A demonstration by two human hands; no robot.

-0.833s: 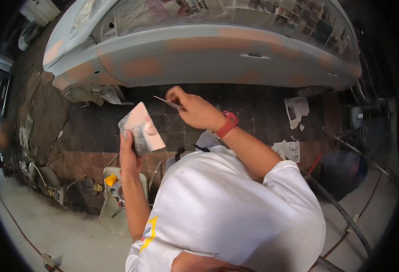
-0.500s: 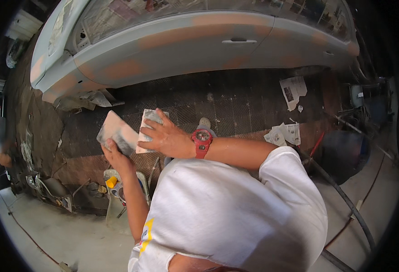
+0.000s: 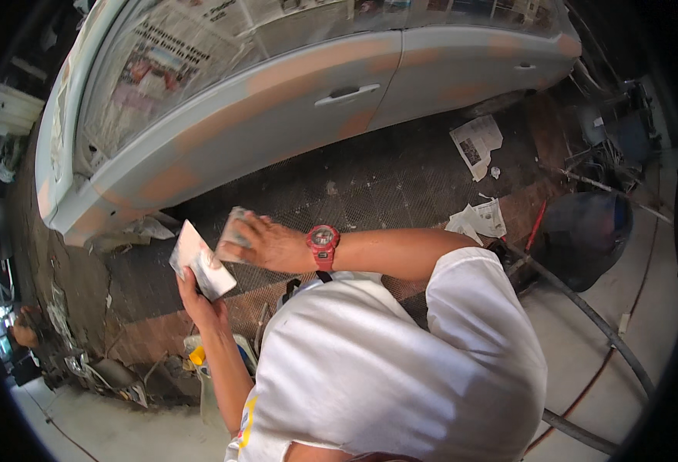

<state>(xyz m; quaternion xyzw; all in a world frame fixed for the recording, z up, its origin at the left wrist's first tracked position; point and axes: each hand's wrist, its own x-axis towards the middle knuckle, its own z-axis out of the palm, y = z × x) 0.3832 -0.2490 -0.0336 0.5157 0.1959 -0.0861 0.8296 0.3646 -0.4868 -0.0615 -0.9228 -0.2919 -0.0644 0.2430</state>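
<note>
My left hand (image 3: 200, 306) grips the lower edge of a flat rectangular plate (image 3: 209, 276), pale with peach and grey smears, tilted upward. My right hand (image 3: 270, 245), with a red watch (image 3: 323, 240) at its wrist, lies over a second flat pale piece with grey smears (image 3: 229, 229), its fingers across that piece's face. The exact kind of both pieces does not show. A narrow gap separates them. Both hands are in front of my body, short of the grey car (image 3: 277, 127), whose side has peach patches.
Newspaper (image 3: 162, 58) covers the car's windows. Paper sheets (image 3: 478, 146) lie on the dark matted floor (image 3: 339, 192). A pale stool (image 3: 214, 400) holding a yellow item (image 3: 197, 355) stands beside my left forearm. At right are a dark rounded object (image 3: 585, 235) and a hose (image 3: 593, 331).
The view has turned, and the car now slants. My left plate has tilted and shows narrower. My right hand has shifted slightly left and down with its piece; both hands keep their hold.
</note>
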